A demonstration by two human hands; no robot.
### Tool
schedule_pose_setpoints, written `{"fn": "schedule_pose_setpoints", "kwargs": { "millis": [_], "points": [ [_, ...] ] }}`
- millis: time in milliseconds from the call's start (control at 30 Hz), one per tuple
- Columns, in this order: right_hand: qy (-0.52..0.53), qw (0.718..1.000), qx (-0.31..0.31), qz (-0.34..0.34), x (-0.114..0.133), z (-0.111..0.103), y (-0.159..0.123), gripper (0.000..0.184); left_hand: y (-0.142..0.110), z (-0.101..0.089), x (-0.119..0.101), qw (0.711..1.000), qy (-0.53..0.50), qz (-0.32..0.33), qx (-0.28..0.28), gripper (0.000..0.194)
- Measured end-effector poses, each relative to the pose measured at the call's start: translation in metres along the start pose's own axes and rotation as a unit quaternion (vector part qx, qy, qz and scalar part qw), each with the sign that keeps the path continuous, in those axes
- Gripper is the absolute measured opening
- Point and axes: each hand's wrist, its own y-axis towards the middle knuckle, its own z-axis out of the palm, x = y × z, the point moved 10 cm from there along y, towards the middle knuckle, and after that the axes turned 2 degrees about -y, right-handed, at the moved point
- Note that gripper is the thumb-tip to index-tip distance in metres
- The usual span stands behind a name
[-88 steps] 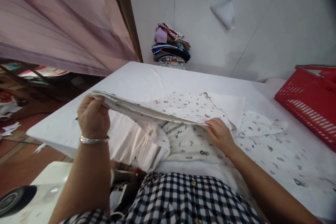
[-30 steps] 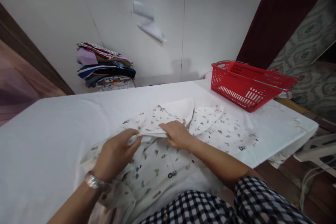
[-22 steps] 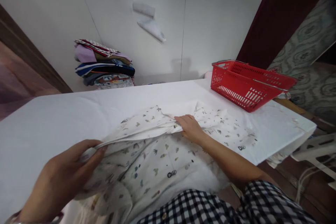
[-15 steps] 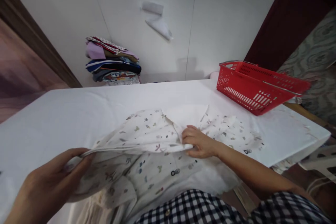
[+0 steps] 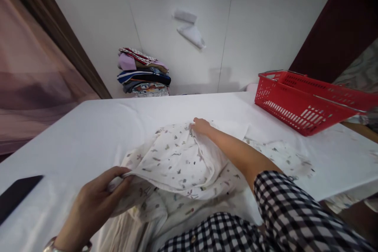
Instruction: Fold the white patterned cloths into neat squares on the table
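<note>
A white printed garment (image 5: 177, 157) of thin cloth, with small animal-like and leaf-like motifs, lies loosely spread at the near part of the table. My left hand (image 5: 99, 199) pinches its near left edge between thumb and fingers, holding that edge slightly raised. My right hand (image 5: 201, 126) reaches across to the far edge of the cloth, its fingers closed on the fabric near an opening; the fingertips are partly hidden. Another part of the printed cloth lies flat to the right of my right forearm. Folds hang over the near table edge against my checked shirt.
The white-covered table (image 5: 103, 126) stands against a pale wall. A stack of folded clothes (image 5: 144, 73) sits at the back left, and a red plastic basket (image 5: 298, 102) at the back right. A dark flat object (image 5: 20, 195) lies at the left. A sheer pink curtain (image 5: 38, 75) hangs at the left.
My right hand has moved from the middle of the garment to its far edge, drawing the near layer up. My left hand keeps its pinch. The view has shifted left.
</note>
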Motion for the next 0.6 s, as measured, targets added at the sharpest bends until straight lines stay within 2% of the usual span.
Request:
{"fn": "schedule_pose_setpoints", "kwargs": {
  "millis": [133, 267, 367, 500, 600],
  "points": [
    [-0.006, 1.0, 0.021, 0.003, 0.006, 0.014, 0.024, 0.031, -0.001, 0.001, 0.004, 0.998, -0.047, -0.026, 0.018, 0.031],
    [0.015, 0.999, 0.022, -0.025, -0.005, 0.004, 0.03, 0.018, 0.003, 0.003, 0.012, 0.996, -0.054, -0.064, 0.029, 0.033],
    [0.05, 0.998, 0.001, -0.032, -0.03, -0.022, 0.023, 0.018, 0.009, 0.001, 0.018, 0.994, -0.051, -0.093, 0.018, 0.034],
    [0.162, 0.984, -0.067, -0.014, -0.078, -0.074, 0.005, 0.019, 0.02, 0.004, 0.03, 0.992, -0.028, -0.12, 0.005, 0.032],
    [0.265, 0.958, -0.108, -0.001, -0.112, -0.104, -0.016, 0.012, 0.03, 0.004, 0.039, 0.996, 0.012, -0.082, -0.036, 0.033]
  ]
}}
